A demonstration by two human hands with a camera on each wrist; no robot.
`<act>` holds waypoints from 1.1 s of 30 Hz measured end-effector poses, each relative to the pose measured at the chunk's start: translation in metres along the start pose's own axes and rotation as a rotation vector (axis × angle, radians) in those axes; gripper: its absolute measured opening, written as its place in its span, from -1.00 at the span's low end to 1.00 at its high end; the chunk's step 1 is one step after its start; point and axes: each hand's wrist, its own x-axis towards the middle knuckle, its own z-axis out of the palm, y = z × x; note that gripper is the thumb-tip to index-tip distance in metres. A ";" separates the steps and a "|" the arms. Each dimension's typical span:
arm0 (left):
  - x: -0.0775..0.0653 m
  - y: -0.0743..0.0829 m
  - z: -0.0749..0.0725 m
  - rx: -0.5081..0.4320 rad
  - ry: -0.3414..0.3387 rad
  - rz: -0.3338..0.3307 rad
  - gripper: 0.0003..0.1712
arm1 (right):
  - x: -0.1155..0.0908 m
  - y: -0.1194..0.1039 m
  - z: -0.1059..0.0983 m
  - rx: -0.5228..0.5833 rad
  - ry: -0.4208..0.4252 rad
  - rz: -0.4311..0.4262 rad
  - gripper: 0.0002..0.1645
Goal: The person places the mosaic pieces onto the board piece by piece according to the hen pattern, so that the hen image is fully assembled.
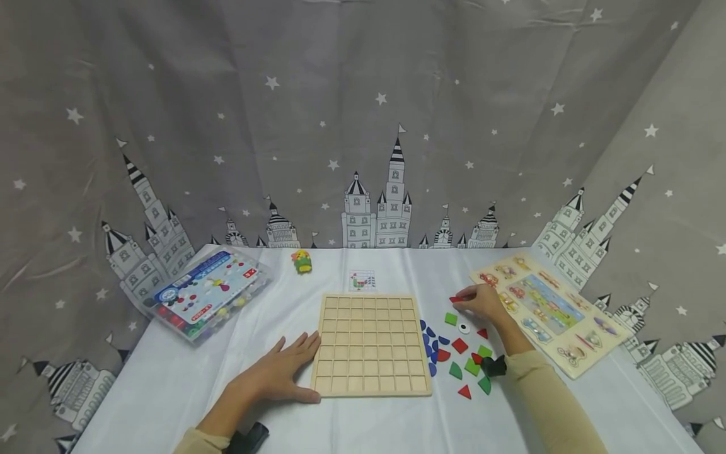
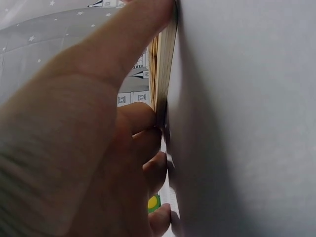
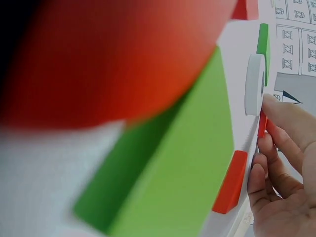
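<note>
A wooden grid board (image 1: 371,345) lies flat on the white table. Against its left edge rests my left hand (image 1: 280,371), fingers spread and the thumb near the front left corner. The left wrist view shows the board's side (image 2: 166,64) right by that thumb and the fingers. Off to the right, my right hand (image 1: 482,302) pinches a small red piece (image 1: 455,299) between thumb and fingers. The same red piece (image 3: 262,125) shows beneath the thumb in the right wrist view, partly covered. Close to this hand are a green square (image 1: 450,319) and a white ring (image 1: 464,328).
Several blue half-round pieces (image 1: 427,340) lie along the board's right edge, with red and green shapes beyond them. A picture card (image 1: 362,280) and a small toy (image 1: 302,261) are behind the board. A plastic box (image 1: 212,290) stands left, a picture puzzle (image 1: 550,309) right.
</note>
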 end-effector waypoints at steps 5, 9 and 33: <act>-0.001 0.000 -0.001 -0.029 -0.004 0.031 0.34 | -0.001 -0.003 0.001 -0.005 -0.006 -0.004 -0.59; -0.003 0.000 -0.001 -0.059 -0.007 0.047 0.34 | -0.002 -0.006 0.002 -0.011 -0.015 -0.009 -0.59; -0.002 0.006 -0.001 -0.092 -0.048 -0.052 0.32 | -0.008 -0.063 0.013 -0.095 -0.049 -0.294 -0.65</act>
